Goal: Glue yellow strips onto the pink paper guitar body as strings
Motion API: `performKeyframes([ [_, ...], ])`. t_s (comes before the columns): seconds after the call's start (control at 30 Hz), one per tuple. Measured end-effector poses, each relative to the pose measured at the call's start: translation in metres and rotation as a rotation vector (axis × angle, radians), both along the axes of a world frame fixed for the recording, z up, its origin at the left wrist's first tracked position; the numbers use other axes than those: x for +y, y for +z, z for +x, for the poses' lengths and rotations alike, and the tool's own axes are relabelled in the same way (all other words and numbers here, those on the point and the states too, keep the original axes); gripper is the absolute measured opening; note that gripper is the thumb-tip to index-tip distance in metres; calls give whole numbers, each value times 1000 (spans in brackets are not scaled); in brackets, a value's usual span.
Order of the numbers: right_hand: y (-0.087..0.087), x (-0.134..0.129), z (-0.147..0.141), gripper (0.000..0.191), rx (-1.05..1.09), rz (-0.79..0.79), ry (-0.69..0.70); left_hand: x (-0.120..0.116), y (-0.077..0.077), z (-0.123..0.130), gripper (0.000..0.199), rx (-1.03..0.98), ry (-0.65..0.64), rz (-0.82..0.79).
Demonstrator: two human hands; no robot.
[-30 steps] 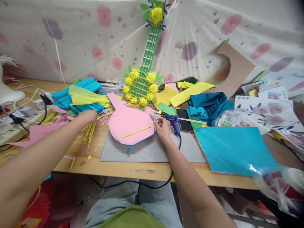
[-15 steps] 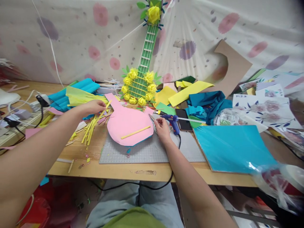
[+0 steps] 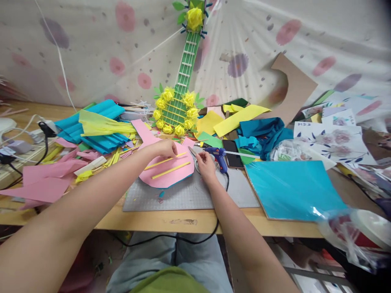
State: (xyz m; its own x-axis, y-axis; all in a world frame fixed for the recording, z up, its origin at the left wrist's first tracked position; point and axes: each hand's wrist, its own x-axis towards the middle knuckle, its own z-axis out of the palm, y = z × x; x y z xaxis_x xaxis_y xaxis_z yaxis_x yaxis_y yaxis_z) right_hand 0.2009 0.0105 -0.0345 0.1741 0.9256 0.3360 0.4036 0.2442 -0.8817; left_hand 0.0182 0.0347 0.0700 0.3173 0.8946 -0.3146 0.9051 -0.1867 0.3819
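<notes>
A pink guitar-shaped cutout (image 3: 180, 175) with a blue underside lies on the grey cutting mat (image 3: 195, 199). One yellow paper strip (image 3: 171, 170) rests slantwise across its body. Just above that, my left hand (image 3: 168, 148) is closed on a second yellow strip (image 3: 155, 163), nearly parallel to the first; whether it touches the pink surface I cannot tell. My right hand (image 3: 205, 165) is at the cutout's right edge, fingers closed around scissors (image 3: 193, 151) whose blades point up and left. Beside this hand lies a blue glue gun (image 3: 218, 156) with a clear stick.
A green paper guitar (image 3: 186, 69) with yellow flowers leans on the sheeted wall. Blue crepe paper (image 3: 91, 118) and pink scraps (image 3: 45, 175) crowd the left. A phone (image 3: 233, 154) and a blue board (image 3: 296, 189) lie right. The glue gun's black cord (image 3: 217, 224) hangs over the front edge.
My left hand has moved right from the pile of yellow strips to over the pink cutout, bringing one strip along. The right hand keeps its place with the scissors.
</notes>
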Motion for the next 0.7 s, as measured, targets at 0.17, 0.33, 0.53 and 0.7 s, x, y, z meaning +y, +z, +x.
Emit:
performKeyframes([
  [0.17, 2, -2, -1, 23, 18, 6, 7, 5, -6, 3, 21, 17, -35, -3],
  [0.33, 8, 1, 5, 22, 21, 2, 24, 4, -10, 3, 22, 16, -31, -6],
  [0.53, 37, -16, 54, 33, -203, -362, 378, -5, -1, -4, 20, 49, -46, 21],
  [0.7, 57, -37, 115, 47, -330, -635, 423, -10, 2, -8, 24, 73, -27, -37],
])
